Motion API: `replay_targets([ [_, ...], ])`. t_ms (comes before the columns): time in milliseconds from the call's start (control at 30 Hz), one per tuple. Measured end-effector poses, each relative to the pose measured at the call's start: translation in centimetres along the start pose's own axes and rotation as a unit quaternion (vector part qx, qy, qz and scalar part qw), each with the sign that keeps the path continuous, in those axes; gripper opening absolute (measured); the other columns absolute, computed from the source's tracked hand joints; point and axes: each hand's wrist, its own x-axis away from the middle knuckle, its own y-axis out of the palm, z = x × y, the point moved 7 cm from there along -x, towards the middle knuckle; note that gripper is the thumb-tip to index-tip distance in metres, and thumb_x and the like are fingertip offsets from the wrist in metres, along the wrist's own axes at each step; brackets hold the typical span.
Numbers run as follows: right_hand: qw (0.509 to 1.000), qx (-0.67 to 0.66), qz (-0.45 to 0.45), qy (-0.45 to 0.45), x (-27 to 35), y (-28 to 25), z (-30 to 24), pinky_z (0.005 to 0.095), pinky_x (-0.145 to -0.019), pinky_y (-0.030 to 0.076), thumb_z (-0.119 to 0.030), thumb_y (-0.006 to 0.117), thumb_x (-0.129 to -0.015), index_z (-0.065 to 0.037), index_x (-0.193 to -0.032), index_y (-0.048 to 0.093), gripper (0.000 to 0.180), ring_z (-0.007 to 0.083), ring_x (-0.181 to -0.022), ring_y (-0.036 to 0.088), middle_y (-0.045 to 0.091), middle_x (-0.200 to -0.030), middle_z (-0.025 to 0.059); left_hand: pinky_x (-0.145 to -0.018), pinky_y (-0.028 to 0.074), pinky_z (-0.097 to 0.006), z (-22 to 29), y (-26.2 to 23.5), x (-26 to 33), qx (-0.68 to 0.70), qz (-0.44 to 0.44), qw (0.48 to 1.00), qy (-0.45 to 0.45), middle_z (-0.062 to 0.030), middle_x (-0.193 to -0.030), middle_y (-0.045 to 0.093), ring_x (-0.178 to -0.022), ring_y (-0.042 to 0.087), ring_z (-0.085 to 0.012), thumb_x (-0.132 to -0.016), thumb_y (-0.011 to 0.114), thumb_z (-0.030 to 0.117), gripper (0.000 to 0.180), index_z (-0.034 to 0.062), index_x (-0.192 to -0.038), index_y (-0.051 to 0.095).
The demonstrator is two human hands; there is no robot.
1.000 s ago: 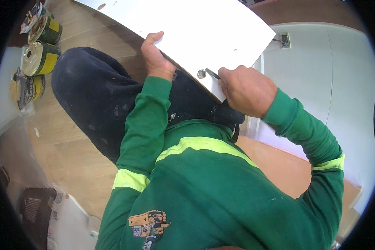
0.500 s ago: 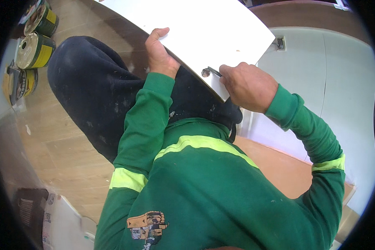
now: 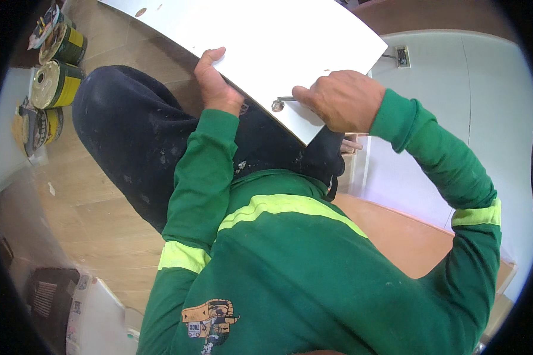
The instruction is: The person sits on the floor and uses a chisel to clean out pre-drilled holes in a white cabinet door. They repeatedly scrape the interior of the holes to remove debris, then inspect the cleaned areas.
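A white flat panel (image 3: pixel 266 41) rests across my dark-trousered knees. My left hand (image 3: pixel 214 83) grips its near edge, thumb on top. My right hand (image 3: pixel 340 99) is closed around a thin metal tool (image 3: pixel 287 99), whose tip points left toward a small round metal fitting (image 3: pixel 276 106) set in the panel near its edge. Two small holes show at the panel's far left end. Green sleeves with yellow bands cover both my forearms.
Several yellow-and-green tins (image 3: pixel 56 83) stand on the wooden floor at the far left. A white wall with a socket (image 3: pixel 403 56) is at the right. A tan board (image 3: pixel 408 236) lies lower right, a dark object (image 3: pixel 47 293) lower left.
The panel and both hands sit a little higher and more to the right in view. My right hand has kept the tool at the metal fitting; my left grip is unchanged.
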Motion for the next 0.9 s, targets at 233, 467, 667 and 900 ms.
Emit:
replay_targets([
  [233, 0.991, 0.038, 0.089, -0.091, -0.9, 0.2, 1.1, 0.0459, -0.073, 0.065, -0.009, 0.071, -0.095, -0.006, -0.121, 0.069, 0.026, 0.0374, -0.080, 0.080, 0.080, -0.092, 0.0176, -0.118, 0.049, -0.055, 0.8, 0.7, 0.3, -0.027, -0.004, 1.000, 0.004, -0.0275, -0.138, 0.056, -0.134, 0.059, -0.0413, -0.092, 0.059, 0.017, 0.065, -0.0114, -0.148, 0.042],
  [467, 0.996, -0.075, 0.034, 0.034, 1.6, -0.6, -0.4, 0.0523, -0.068, 0.060, -0.006, 0.065, -0.095, 0.000, -0.107, 0.069, 0.014, 0.0406, -0.070, 0.076, 0.074, -0.076, 0.0225, -0.112, 0.052, -0.053, 0.7, 0.0, -0.2, -0.017, 0.010, 1.000, 0.010, -0.0232, -0.133, 0.061, -0.126, 0.063, -0.0388, -0.091, 0.059, 0.016, 0.053, -0.0083, -0.138, 0.051],
  [667, 0.984, -0.143, 0.000, 0.106, 1.6, -0.6, -1.3, 0.0494, -0.076, 0.064, -0.010, 0.069, -0.089, 0.003, -0.099, 0.073, 0.017, 0.0418, -0.079, 0.077, 0.075, -0.081, 0.0254, -0.115, 0.051, -0.054, 0.4, 0.3, -0.2, -0.027, 0.009, 1.000, 0.005, -0.0275, -0.135, 0.057, -0.134, 0.059, -0.0417, -0.092, 0.060, 0.017, 0.060, -0.0106, -0.143, 0.045],
  [900, 0.978, -0.146, -0.023, 0.147, 0.6, -0.1, -1.9, 0.0508, -0.076, 0.063, -0.010, 0.069, -0.089, 0.005, -0.099, 0.071, 0.018, 0.0428, -0.080, 0.077, 0.074, -0.083, 0.0264, -0.117, 0.049, -0.054, 0.0, 0.7, -0.1, -0.001, -0.003, 1.000, -0.009, -0.0272, -0.135, 0.057, -0.133, 0.059, -0.0419, -0.091, 0.060, 0.018, 0.062, -0.0106, -0.144, 0.044],
])
